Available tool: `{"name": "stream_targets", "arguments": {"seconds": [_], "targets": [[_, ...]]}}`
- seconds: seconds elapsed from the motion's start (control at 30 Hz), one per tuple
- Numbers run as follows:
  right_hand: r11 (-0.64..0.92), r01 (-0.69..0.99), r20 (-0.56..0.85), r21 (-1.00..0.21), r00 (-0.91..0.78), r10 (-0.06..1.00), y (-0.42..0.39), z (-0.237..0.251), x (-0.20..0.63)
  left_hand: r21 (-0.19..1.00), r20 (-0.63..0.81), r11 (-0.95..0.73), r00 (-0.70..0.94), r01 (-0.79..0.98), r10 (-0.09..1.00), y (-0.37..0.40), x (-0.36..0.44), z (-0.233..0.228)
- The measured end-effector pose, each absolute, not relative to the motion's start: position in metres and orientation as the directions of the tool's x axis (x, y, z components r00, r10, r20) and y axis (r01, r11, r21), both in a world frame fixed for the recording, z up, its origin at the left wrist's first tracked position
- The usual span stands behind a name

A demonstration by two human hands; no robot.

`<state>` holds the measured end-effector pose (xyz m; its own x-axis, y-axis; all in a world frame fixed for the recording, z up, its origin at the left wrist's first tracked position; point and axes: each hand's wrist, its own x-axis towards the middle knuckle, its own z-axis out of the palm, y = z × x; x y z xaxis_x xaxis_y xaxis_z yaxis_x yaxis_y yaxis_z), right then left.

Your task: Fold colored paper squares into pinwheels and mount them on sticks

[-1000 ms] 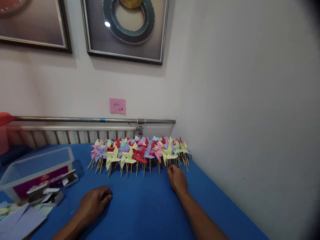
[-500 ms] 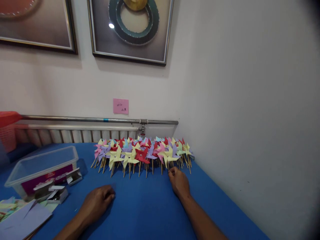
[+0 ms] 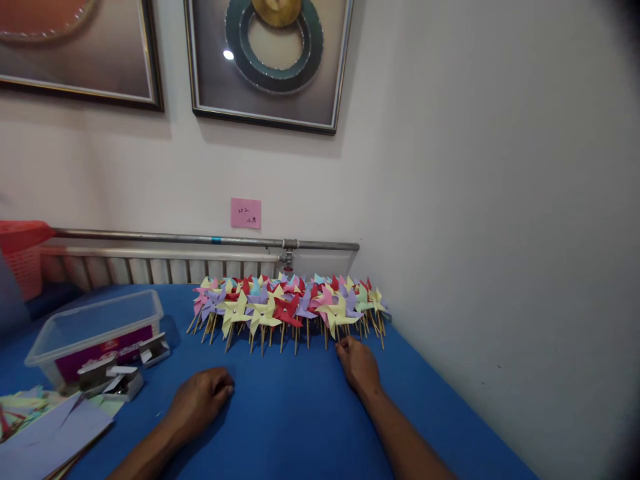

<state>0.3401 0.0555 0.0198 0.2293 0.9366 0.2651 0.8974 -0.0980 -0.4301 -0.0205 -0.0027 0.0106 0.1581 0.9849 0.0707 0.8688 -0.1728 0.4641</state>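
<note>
Many paper pinwheels in yellow, red, purple, pink, green and blue stand upright on thin wooden sticks, packed together at the back of the blue table [image 3: 285, 427]. At the front right of the group, my right hand [image 3: 360, 365] pinches the lower stick of a yellow pinwheel [image 3: 338, 315]. Its fingertips partly hide that stick. Beside it in the front row are a red pinwheel [image 3: 287, 311] and another yellow pinwheel [image 3: 263, 313]. My left hand [image 3: 203, 399] rests on the table in a loose fist, apart from the pinwheels, with nothing visible in it.
On the left stands a clear plastic box [image 3: 95, 320], with small open cartons [image 3: 124, 384] in front of it. Paper sheets [image 3: 60, 433] lie at the near left. A red basket [image 3: 24, 260] is farther back. Pipes [image 3: 150, 235] and walls border the table's back and right.
The view has shifted slightly, so the scene sits a little farther right. The yellow pinwheel at my right hand has moved slightly left against its neighbours. My left hand stays closed.
</note>
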Motion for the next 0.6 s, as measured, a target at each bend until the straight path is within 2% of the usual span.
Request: {"name": "stream_targets", "arguments": {"seconds": [0.6], "targets": [[-0.073,0.910,0.277,-0.409,0.200,0.940,0.0537,0.0206,0.3326,0.495,0.070,-0.175,0.162,0.851,0.984,-0.0023,-0.0213,0.0119]]}}
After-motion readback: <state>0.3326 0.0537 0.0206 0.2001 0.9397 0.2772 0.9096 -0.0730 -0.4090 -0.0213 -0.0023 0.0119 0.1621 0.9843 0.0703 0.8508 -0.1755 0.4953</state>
